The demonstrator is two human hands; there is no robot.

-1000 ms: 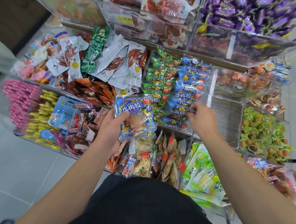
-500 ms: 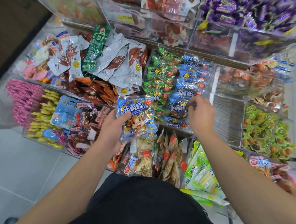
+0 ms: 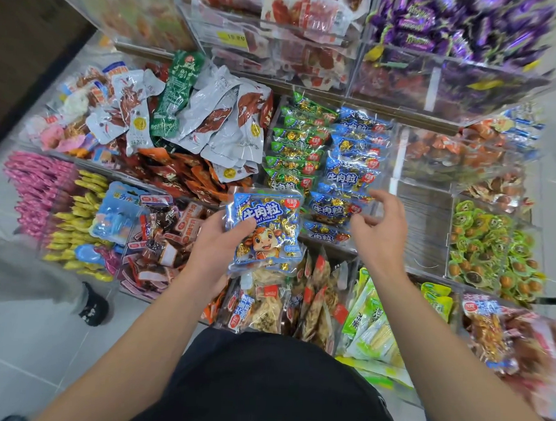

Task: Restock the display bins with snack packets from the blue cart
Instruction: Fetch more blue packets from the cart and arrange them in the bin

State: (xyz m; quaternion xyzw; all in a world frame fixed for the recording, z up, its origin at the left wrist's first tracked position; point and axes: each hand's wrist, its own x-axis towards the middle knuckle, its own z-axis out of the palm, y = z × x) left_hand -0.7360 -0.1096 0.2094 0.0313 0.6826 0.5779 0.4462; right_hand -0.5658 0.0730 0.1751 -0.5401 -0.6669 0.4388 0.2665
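My left hand [image 3: 218, 242] grips a small stack of blue beef-cube packets [image 3: 264, 229] with a cartoon calf on the front, held over the front bins. My right hand [image 3: 378, 228] hovers just right of that stack with fingers loosely spread and nothing in them. It is above the near end of a clear bin holding a row of the same blue packets [image 3: 352, 172]. Green packets [image 3: 292, 153] of the same kind fill the row to the left. The blue cart is out of view.
Clear acrylic bins surround this spot: grey and red meat packets [image 3: 217, 123] at left, purple candies [image 3: 457, 23] at top right, green cups [image 3: 490, 244] at right, an almost bare bin [image 3: 421, 224] beside my right hand. Another person's shoe [image 3: 94, 307] stands on the tiled floor at left.
My right hand has drawn back from the row of blue packets and opened. The stack in my left hand has shifted slightly toward it.
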